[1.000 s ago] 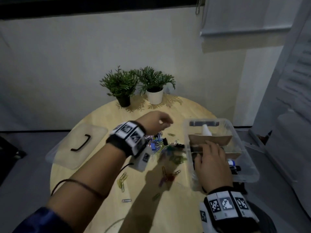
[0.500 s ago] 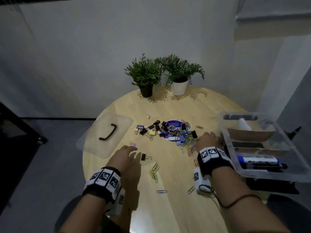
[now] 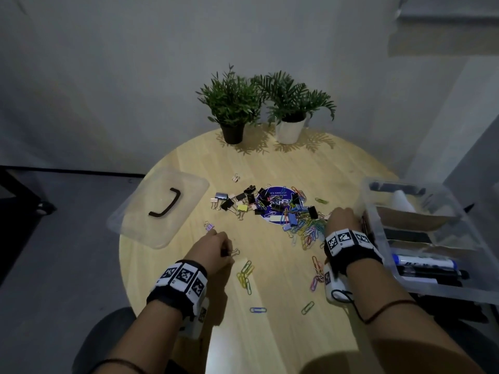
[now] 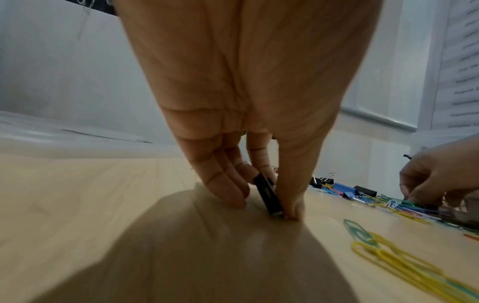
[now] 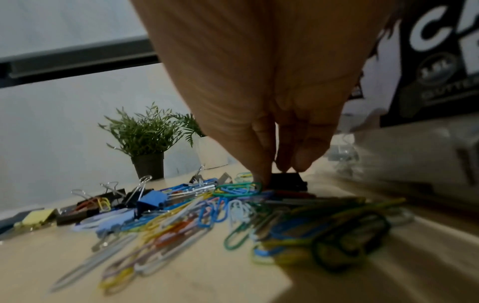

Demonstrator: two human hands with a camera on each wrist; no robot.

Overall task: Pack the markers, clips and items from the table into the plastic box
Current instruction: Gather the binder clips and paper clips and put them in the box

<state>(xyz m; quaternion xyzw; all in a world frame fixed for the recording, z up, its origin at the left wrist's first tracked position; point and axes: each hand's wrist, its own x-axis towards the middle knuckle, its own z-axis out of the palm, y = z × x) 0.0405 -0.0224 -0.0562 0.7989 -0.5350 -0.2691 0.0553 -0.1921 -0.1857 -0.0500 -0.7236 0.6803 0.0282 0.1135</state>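
Observation:
A heap of binder clips and coloured paper clips (image 3: 283,211) lies mid-table on a round blue sticker. My left hand (image 3: 221,248) is near the table's front left. Its thumb and fingers (image 4: 291,207) pinch a small black binder clip (image 4: 267,194) that stands on the wood. My right hand (image 3: 341,220) reaches into the heap's right edge, beside the clear plastic box (image 3: 378,230). Its thumb and fingertips (image 5: 300,162) close on another black binder clip (image 5: 287,183). Markers (image 3: 426,267) lie in the box.
The box's clear lid (image 3: 159,209) with a black handle lies at the table's left edge. Two potted plants (image 3: 232,109) stand at the back. Loose paper clips (image 3: 245,276) lie between my hands, and a purple binder clip (image 3: 209,226) sits ahead of my left hand.
My right hand came out of the box to the heap's edge. My left hand drew back from the heap to the near left and closed on the black binder clip.

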